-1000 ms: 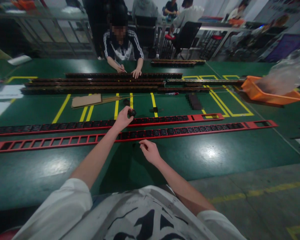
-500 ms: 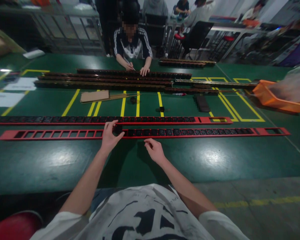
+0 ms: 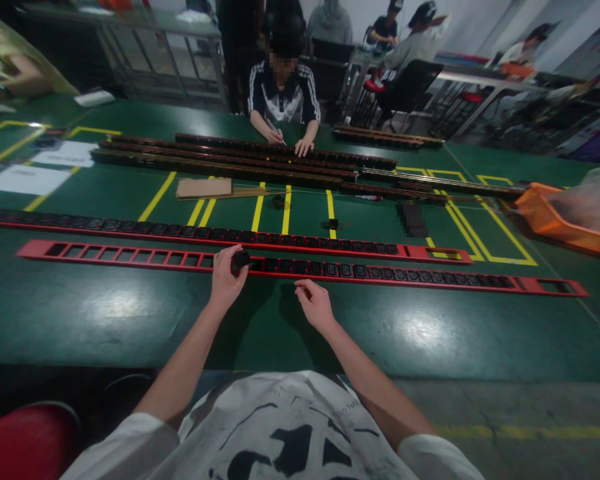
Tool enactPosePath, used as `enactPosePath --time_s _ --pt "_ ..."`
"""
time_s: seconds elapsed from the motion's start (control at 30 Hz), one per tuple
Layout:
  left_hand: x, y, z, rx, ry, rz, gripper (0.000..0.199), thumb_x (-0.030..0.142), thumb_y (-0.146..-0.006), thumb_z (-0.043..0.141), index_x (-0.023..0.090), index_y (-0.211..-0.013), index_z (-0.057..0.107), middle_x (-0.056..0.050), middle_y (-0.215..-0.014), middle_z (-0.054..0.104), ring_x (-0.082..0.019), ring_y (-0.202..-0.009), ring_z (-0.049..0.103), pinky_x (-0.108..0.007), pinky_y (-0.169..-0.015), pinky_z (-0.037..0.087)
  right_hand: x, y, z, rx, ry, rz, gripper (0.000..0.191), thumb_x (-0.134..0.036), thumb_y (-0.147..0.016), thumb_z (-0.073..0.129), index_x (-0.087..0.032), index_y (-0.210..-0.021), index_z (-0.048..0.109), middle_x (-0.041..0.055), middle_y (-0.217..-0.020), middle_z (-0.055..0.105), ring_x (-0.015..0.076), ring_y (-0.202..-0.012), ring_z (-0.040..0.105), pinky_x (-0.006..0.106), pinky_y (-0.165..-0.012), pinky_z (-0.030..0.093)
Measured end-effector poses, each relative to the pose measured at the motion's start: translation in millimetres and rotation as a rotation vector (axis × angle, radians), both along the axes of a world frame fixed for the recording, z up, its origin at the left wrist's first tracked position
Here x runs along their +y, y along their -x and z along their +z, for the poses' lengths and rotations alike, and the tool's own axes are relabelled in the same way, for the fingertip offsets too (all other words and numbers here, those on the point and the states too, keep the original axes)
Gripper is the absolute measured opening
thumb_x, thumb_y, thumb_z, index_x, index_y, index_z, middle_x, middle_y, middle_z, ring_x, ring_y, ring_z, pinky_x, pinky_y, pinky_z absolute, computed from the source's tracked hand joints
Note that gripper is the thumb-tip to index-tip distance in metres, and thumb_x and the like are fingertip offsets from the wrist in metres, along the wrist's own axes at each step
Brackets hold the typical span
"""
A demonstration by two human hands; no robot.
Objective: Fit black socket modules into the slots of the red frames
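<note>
Pinched between the thumb and fingers of my left hand [image 3: 225,279] is a small black socket module [image 3: 241,259], held just over the nearer red strip [image 3: 525,286]. Square openings run along the strip's left part, while a row of black socket modules [image 3: 346,270] fills its right part. My right hand [image 3: 316,305] hovers by the strip's near edge, to the right of my left hand. Its fingers are curled in, with nothing visible between them. Behind lies a second red strip [image 3: 433,253], lined with black sockets for most of its length.
Dark long strips [image 3: 220,163] lie across the far side, where a co-worker [image 3: 283,87] holds a thin tool. Cardboard [image 3: 204,188], a small black part [image 3: 333,224] and white papers [image 3: 27,180] are on the green table [image 3: 145,320]. An orange bin [image 3: 565,217] stands right.
My left hand has raised the black module slightly and turned it into clearer view. My right hand stays near the strip. The whole view has shifted and tilted a little.
</note>
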State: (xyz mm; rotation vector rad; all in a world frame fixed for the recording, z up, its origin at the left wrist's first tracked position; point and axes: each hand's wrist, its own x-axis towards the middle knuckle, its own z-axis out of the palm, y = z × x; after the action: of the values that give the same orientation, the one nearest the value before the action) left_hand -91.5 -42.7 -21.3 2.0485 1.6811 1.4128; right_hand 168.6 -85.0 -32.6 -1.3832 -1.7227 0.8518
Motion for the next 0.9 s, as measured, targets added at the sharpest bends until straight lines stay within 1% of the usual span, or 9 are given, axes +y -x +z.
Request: enactPosePath --time_s 0.13,0.3,0.43,0.53,0.6,0.67,0.7,0.8,0.9 --pt "-2.8 0.2 2.4 -0.085 0.054 0.019 0.044 0.016 -0.084 0.063 0.02 -0.127 0.059 -0.011 -0.124 0.055 -0.024 -0.12 0.056 -0.042 -0.106 0.051 0.2 -0.6 0.4 -0.001 -0.002 0.009 0.023 -0.028 -0.094 0.051 -0.019 -0.101 0.07 0.0029 -0.084 0.071 0.0152 -0.071 0.063 0.027 -0.067 0.047" --pt "-3.6 1.2 1.5 -0.092 0.08 0.017 0.035 0.013 -0.084 0.061 0.022 -0.118 0.065 -0.01 -0.123 0.049 -0.024 -0.12 0.054 -0.041 -0.103 0.054 0.5 -0.1 0.3 0.0 -0.003 0.007 0.023 -0.029 -0.093 0.051 -0.019 -0.1 0.07 0.0031 -0.084 0.071 0.0153 -0.069 0.062 0.027 -0.065 0.047" --pt "-1.5 1.8 0.2 -0.144 0.139 0.058 0.041 0.015 -0.085 0.062 0.025 -0.125 0.061 -0.009 -0.128 0.046 -0.024 -0.121 0.055 -0.044 -0.102 0.055 0.1 0.2 1.1 -0.005 -0.006 0.006 0.023 -0.029 -0.093 0.051 -0.019 -0.1 0.07 0.003 -0.083 0.071 0.0153 -0.068 0.062 0.027 -0.066 0.047" --pt "-0.9 1.4 1.5 -0.183 0.139 0.059 0.04 0.014 -0.086 0.059 0.025 -0.125 0.059 -0.009 -0.128 0.049 -0.025 -0.124 0.053 -0.046 -0.104 0.053 -0.1 0.1 1.7 -0.005 -0.007 0.007 0.023 -0.029 -0.093 0.05 -0.019 -0.1 0.07 0.0032 -0.083 0.071 0.0156 -0.07 0.062 0.028 -0.066 0.048" --pt "-1.5 0.4 2.8 -0.22 0.133 0.04 0.039 0.013 -0.085 0.059 0.025 -0.122 0.059 -0.009 -0.129 0.049 -0.025 -0.124 0.053 -0.043 -0.099 0.056 -0.2 0.0 1.7 -0.005 -0.007 0.006 0.023 -0.029 -0.093 0.05 -0.019 -0.099 0.07 0.0032 -0.083 0.071 0.0158 -0.07 0.063 0.028 -0.066 0.048" --pt "-2.0 -0.8 3.5 -0.258 0.14 0.023 0.038 0.016 -0.084 0.063 0.025 -0.12 0.058 -0.009 -0.132 0.047 -0.024 -0.124 0.053 -0.038 -0.091 0.058 -0.2 0.1 1.4 -0.006 -0.006 0.007 0.023 -0.03 -0.093 0.05 -0.019 -0.099 0.07 0.0033 -0.084 0.071 0.0161 -0.071 0.064 0.028 -0.067 0.048" --pt "-2.0 -1.2 3.4 -0.261 0.141 0.016 0.037 0.019 -0.084 0.066 0.025 -0.119 0.058 -0.009 -0.132 0.046 -0.025 -0.125 0.053 -0.038 -0.09 0.059 -0.2 0.1 1.2 -0.007 -0.006 0.007 0.023 -0.03 -0.093 0.05 -0.019 -0.1 0.07 0.0034 -0.084 0.071 0.0162 -0.072 0.064 0.028 -0.067 0.048" --pt "0.2 -1.6 1.8 -0.193 0.114 -0.005 0.027 0.025 -0.086 0.067 0.024 -0.111 0.06 -0.009 -0.128 0.049 -0.025 -0.126 0.052 -0.042 -0.101 0.054 -0.1 0.4 0.2 -0.01 -0.006 0.002 0.024 -0.03 -0.093 0.05 -0.019 -0.1 0.07 0.0036 -0.084 0.071 0.0165 -0.072 0.064 0.028 -0.068 0.048" --pt "3.7 -1.1 -0.5 -0.085 0.09 -0.037 0.022 0.021 -0.089 0.062 0.023 -0.111 0.061 -0.009 -0.123 0.056 -0.025 -0.122 0.054 -0.046 -0.107 0.048 -0.2 0.5 -0.5 -0.011 -0.008 -0.005 0.024 -0.03 -0.092 0.05 -0.019 -0.099 0.07 0.0038 -0.083 0.071 0.0166 -0.072 0.064 0.029 -0.068 0.048"
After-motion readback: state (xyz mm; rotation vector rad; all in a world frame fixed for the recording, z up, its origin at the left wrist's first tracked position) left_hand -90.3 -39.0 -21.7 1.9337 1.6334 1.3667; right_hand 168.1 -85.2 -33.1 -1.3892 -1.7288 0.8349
